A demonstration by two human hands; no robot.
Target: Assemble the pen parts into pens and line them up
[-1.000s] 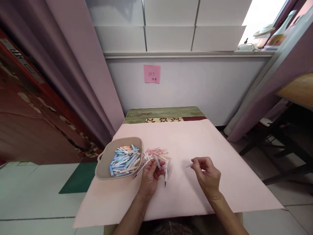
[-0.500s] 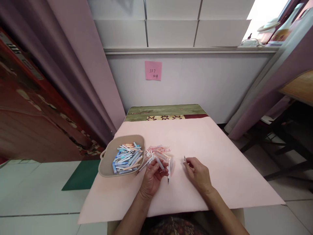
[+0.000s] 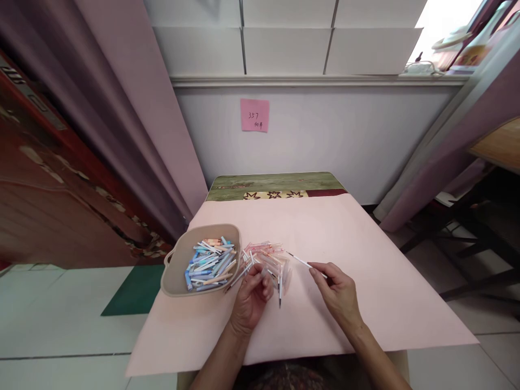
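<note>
White refill [image 3: 299, 260], uncased, is pinched by the right hand [image 3: 340, 297], tip toward ten o'clock; the left hand [image 3: 248, 304] pinches a clear piece [image 3: 264, 272], loose parts [image 3: 266, 251] at its one o'clock, the basket [image 3: 174, 272] at its ten.

Head-worn view, forward and down.

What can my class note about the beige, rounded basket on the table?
The beige, rounded, plastic-looking basket has smooth walls, an open top and a small loop handle at its left. It stands upright on the pale pink sheet, partly filled with jumbled slim blue, white and peach pen-like pieces. Thin sticks lie by its right rim; contact is unclear.
</note>
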